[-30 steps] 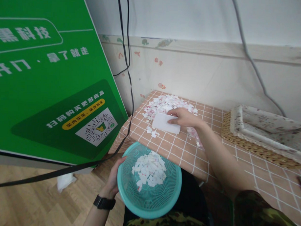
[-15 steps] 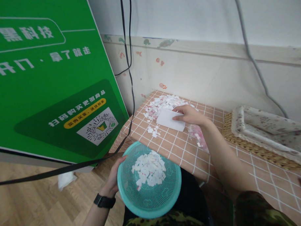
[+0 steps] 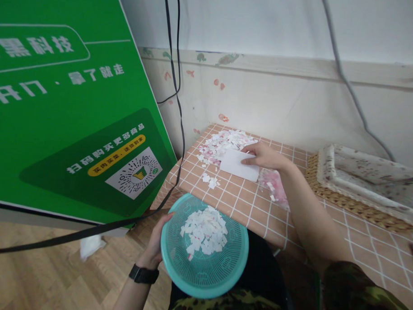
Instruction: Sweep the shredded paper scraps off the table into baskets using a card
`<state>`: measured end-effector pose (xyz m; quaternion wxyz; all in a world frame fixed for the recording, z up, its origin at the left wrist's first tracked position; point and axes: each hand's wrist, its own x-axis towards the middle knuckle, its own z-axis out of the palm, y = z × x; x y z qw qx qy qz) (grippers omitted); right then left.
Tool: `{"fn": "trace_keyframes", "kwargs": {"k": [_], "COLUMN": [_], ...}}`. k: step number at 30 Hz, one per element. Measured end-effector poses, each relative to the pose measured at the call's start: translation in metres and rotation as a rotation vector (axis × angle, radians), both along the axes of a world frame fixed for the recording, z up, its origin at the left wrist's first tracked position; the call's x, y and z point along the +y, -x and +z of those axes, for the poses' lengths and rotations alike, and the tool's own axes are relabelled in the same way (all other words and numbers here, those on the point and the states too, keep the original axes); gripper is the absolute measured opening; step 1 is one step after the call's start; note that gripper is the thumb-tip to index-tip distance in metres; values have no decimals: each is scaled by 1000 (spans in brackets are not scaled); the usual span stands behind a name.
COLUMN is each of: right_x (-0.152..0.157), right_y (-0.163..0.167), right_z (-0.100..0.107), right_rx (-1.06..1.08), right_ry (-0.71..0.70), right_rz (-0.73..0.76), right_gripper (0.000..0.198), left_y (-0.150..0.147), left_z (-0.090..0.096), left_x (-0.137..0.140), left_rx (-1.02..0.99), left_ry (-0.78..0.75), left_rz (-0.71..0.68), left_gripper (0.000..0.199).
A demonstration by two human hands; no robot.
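My left hand (image 3: pixel 158 238) grips the left rim of a teal plastic colander (image 3: pixel 203 286), held below the table's front edge. Torn paper scraps (image 3: pixel 205 231) lie heaped inside it. Over the table, my right hand (image 3: pixel 260 156) pinches a white paper card (image 3: pixel 239 165) between thumb and fingers. Behind and left of the card spreads a larger pile of white and pinkish scraps (image 3: pixel 223 142), with a small cluster of scraps (image 3: pixel 210 181) nearer the edge. A clear pinkish plastic bag (image 3: pixel 275 187) with scraps on it lies by my right forearm.
A wicker basket (image 3: pixel 367 210) with a floral lining stands on the checked tablecloth (image 3: pixel 239 197) at right. To the left rises a big green panel (image 3: pixel 75 137). Black cables (image 3: pixel 181 140) hang in front of it. White plastic (image 3: pixel 91 247) lies on the wooden floor.
My right hand has shifted slightly right with the card, away from the larger pile. The colander and my left hand stay almost still.
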<state>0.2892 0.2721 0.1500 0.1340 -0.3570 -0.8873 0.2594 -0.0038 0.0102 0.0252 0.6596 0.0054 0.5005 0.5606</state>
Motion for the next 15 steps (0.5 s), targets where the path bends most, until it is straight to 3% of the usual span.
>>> {"fn": "trace_keyframes", "kwargs": {"k": [7, 15], "right_x": [-12, -16], "right_y": [15, 11], "right_z": [2, 12], "right_rx": [-28, -14], "right_ry": [42, 43], "right_rz": [96, 100], "right_gripper": [26, 27], "left_y": [-1, 0], "left_z": [1, -2], "left_x": [1, 2], "left_rx": [-6, -28], "left_ry": [-3, -4], "left_rz": [-6, -11], "left_gripper": [13, 14]}}
